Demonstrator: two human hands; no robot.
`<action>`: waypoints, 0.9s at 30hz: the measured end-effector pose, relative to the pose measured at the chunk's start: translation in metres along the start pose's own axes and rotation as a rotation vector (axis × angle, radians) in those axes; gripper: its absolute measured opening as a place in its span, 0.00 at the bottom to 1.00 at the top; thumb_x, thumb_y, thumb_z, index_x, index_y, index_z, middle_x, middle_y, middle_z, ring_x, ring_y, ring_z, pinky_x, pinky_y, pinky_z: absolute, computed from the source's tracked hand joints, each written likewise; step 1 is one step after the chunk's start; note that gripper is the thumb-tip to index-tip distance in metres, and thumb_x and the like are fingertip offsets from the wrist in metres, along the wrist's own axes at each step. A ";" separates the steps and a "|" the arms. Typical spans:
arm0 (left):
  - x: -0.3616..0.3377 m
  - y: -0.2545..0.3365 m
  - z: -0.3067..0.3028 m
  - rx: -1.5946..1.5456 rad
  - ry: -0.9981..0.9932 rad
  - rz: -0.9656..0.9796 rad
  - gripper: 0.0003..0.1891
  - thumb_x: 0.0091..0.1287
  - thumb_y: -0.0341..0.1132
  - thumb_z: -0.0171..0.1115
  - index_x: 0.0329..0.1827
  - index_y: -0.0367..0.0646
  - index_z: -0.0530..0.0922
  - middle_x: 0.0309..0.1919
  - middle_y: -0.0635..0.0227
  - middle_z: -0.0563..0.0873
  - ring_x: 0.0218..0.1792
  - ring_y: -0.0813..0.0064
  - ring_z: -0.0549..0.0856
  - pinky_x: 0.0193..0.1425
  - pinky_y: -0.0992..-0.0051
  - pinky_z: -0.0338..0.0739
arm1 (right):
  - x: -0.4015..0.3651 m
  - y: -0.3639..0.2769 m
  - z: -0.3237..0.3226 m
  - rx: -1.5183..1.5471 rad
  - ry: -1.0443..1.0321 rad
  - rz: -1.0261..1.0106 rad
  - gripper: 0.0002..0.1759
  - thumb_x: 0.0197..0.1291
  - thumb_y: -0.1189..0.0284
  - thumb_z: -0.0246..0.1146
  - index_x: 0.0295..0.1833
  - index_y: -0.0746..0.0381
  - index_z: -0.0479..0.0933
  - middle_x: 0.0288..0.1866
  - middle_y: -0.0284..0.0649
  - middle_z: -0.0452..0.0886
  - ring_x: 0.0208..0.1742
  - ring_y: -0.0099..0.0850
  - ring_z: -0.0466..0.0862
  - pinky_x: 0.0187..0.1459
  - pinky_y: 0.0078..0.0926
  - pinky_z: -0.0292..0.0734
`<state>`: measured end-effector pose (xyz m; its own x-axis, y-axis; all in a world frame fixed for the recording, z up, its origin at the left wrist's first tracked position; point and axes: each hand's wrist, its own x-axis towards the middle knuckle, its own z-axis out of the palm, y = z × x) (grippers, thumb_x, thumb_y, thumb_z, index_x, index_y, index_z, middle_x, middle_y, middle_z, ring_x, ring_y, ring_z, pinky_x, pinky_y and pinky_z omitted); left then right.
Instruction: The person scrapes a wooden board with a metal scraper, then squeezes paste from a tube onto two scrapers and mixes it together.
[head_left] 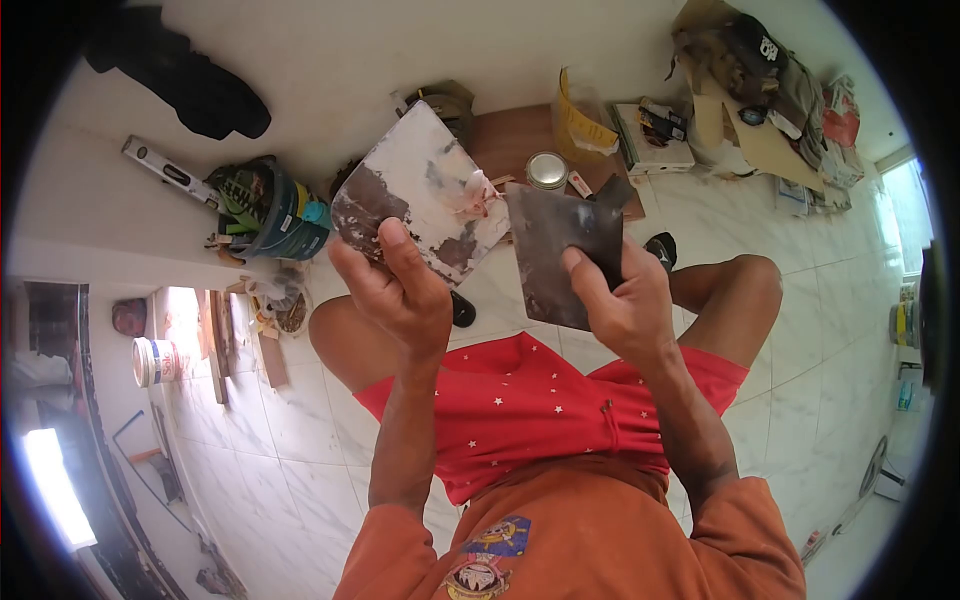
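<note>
My left hand [405, 290] grips a flat dark board [372, 212] by its lower edge, thumb on top. White putty [415, 150] is smeared over most of the board, with a pinkish lump [474, 198] near its right edge. My right hand [630, 300] pinches a dark, flat, roughly square spreader plate [560, 250], thumb across its face and fingers behind. Pale smudges mark the plate. Its upper left corner comes right up to the right edge of the board. Both are held up over my knees.
Beyond my hands, a round tin [547, 170] stands near a yellow cut-open container [585, 120]. A dark bucket of tools [285, 220] is at left, beside a spirit level [172, 172]. Cardboard and bags [740, 120] lie against the wall at right. A white tub [155, 362] lies farther left.
</note>
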<state>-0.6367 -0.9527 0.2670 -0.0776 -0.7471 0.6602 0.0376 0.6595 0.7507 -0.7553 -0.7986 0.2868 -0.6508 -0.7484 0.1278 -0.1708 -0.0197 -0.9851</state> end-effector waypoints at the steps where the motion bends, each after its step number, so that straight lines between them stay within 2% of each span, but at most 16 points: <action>1: 0.000 0.001 0.000 -0.010 -0.004 -0.001 0.13 0.82 0.37 0.52 0.55 0.34 0.70 0.44 0.62 0.81 0.41 0.78 0.79 0.47 0.77 0.76 | 0.001 -0.002 -0.001 0.010 -0.006 0.049 0.12 0.69 0.76 0.60 0.55 0.69 0.79 0.34 0.36 0.83 0.33 0.21 0.77 0.40 0.22 0.76; 4: 0.000 0.000 -0.002 -0.034 -0.016 -0.009 0.13 0.81 0.38 0.53 0.55 0.34 0.70 0.44 0.63 0.81 0.41 0.78 0.79 0.46 0.77 0.76 | 0.003 0.010 -0.002 0.046 0.049 0.090 0.14 0.69 0.75 0.60 0.57 0.67 0.78 0.34 0.34 0.83 0.34 0.20 0.77 0.40 0.21 0.76; 7: -0.001 -0.003 -0.004 -0.029 -0.031 -0.002 0.13 0.81 0.38 0.53 0.55 0.34 0.70 0.44 0.63 0.81 0.41 0.78 0.79 0.46 0.77 0.77 | 0.001 0.001 -0.004 -0.003 0.001 -0.001 0.14 0.69 0.75 0.60 0.58 0.67 0.78 0.34 0.34 0.83 0.34 0.20 0.78 0.39 0.21 0.76; 10: -0.003 -0.002 -0.004 -0.019 -0.043 -0.004 0.13 0.81 0.37 0.53 0.55 0.34 0.70 0.43 0.63 0.81 0.41 0.78 0.79 0.46 0.76 0.77 | 0.002 -0.008 -0.003 -0.044 -0.084 0.053 0.14 0.69 0.74 0.60 0.57 0.66 0.78 0.33 0.33 0.82 0.33 0.19 0.77 0.38 0.21 0.75; 16: 0.003 -0.004 -0.006 0.064 0.012 0.058 0.13 0.81 0.37 0.53 0.54 0.33 0.70 0.43 0.62 0.81 0.40 0.78 0.79 0.45 0.76 0.76 | 0.001 0.007 0.000 0.013 0.023 0.170 0.12 0.69 0.75 0.60 0.55 0.67 0.78 0.32 0.34 0.81 0.31 0.19 0.76 0.36 0.22 0.74; 22: 0.009 -0.003 -0.002 0.030 0.043 0.032 0.13 0.82 0.35 0.53 0.53 0.31 0.70 0.40 0.62 0.81 0.38 0.79 0.79 0.42 0.78 0.76 | -0.007 0.005 -0.001 -0.076 -0.074 0.004 0.12 0.69 0.76 0.60 0.54 0.69 0.78 0.31 0.38 0.82 0.32 0.21 0.78 0.37 0.23 0.77; 25: 0.011 -0.001 -0.002 0.026 0.036 0.030 0.12 0.81 0.35 0.53 0.52 0.31 0.69 0.40 0.62 0.81 0.38 0.79 0.79 0.42 0.78 0.76 | -0.008 0.000 0.001 -0.041 -0.115 0.017 0.12 0.68 0.77 0.60 0.54 0.70 0.78 0.30 0.41 0.82 0.31 0.23 0.80 0.37 0.25 0.78; 27: 0.013 -0.002 -0.001 0.008 0.040 0.033 0.12 0.81 0.35 0.53 0.51 0.31 0.70 0.39 0.62 0.81 0.38 0.79 0.79 0.41 0.78 0.76 | -0.008 0.002 0.006 -0.087 -0.127 -0.051 0.12 0.68 0.77 0.60 0.54 0.70 0.78 0.30 0.42 0.82 0.30 0.25 0.81 0.37 0.26 0.78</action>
<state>-0.6364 -0.9636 0.2738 -0.0363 -0.7273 0.6853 0.0311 0.6846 0.7282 -0.7462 -0.7965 0.2835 -0.5423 -0.8256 0.1561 -0.2679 -0.0061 -0.9634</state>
